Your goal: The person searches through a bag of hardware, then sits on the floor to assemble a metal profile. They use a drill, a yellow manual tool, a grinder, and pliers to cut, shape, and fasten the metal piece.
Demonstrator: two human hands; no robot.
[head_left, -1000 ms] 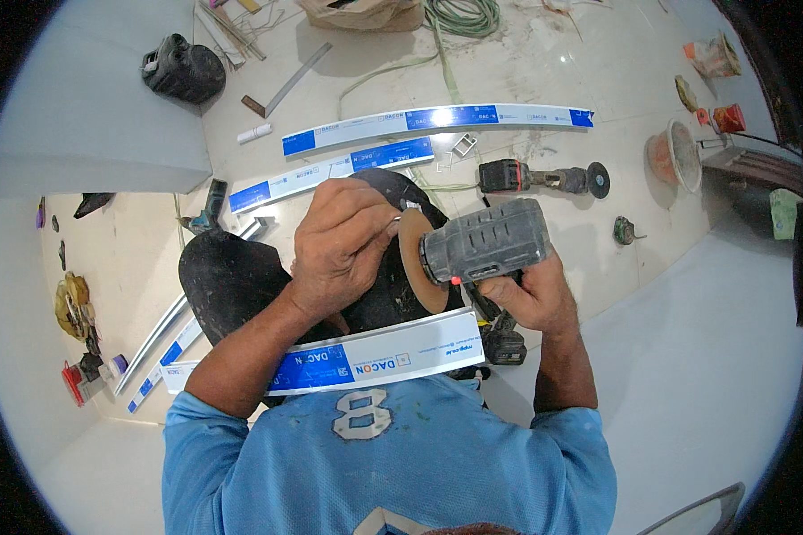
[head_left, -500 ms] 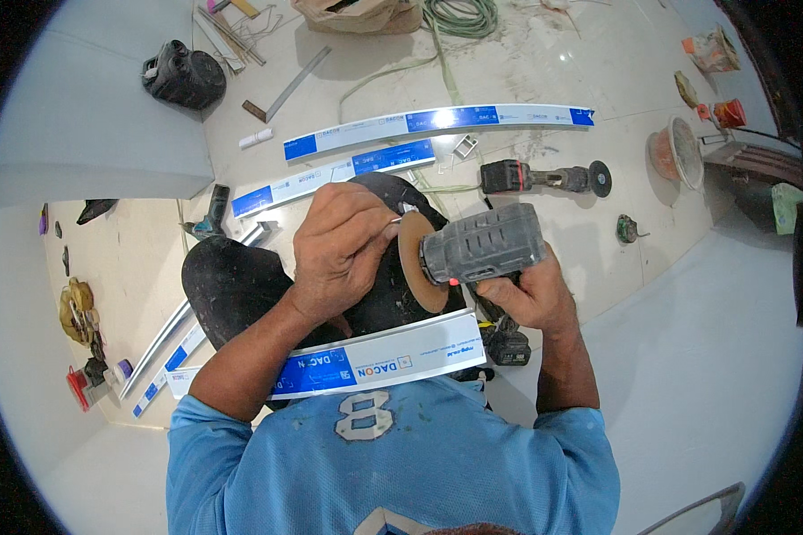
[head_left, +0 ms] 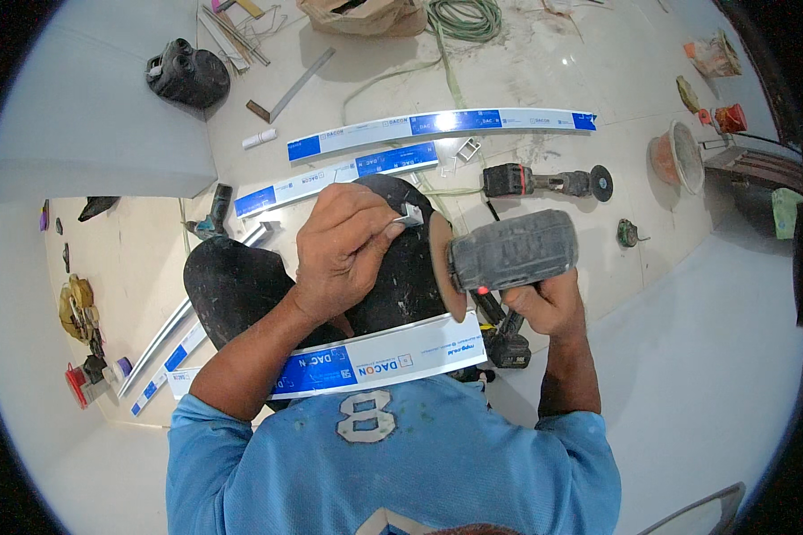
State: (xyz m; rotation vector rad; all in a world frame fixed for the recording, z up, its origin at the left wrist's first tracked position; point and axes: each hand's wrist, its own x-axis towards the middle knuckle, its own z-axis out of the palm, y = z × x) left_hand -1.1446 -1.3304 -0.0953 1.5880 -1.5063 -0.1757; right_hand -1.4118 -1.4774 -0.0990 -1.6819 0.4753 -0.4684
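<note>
A small, silvery-white metal piece [head_left: 409, 216], angular with a folded edge, sits above the dark trousers [head_left: 393, 294] of a worker, the grip of the left hand [head_left: 343, 245] pinching it between thumb and fingers from 8 o'clock. Just beside the piece at 5 o'clock, and apart from it, stands a tan disc [head_left: 446, 272], seen nearly edge-on, fitted to a scuffed grey power tool [head_left: 516, 251] toward 4 o'clock; the right hand's [head_left: 549, 303] grip is wrapped around the tool. At 6 o'clock, a strip [head_left: 437, 349] in blue-and-white film lies across the lap, its lettering dark blue with one orange character, alongside small logos. Below it, a blue shirt [head_left: 473, 455] bears a white numeral. Two similarly printed strips rest on the floor: a shorter one [head_left: 317, 183] at 10 o'clock, a longer one [head_left: 455, 122] toward 1 o'clock. A second disc tool [head_left: 549, 182] lies near 3 o'clock.
</note>
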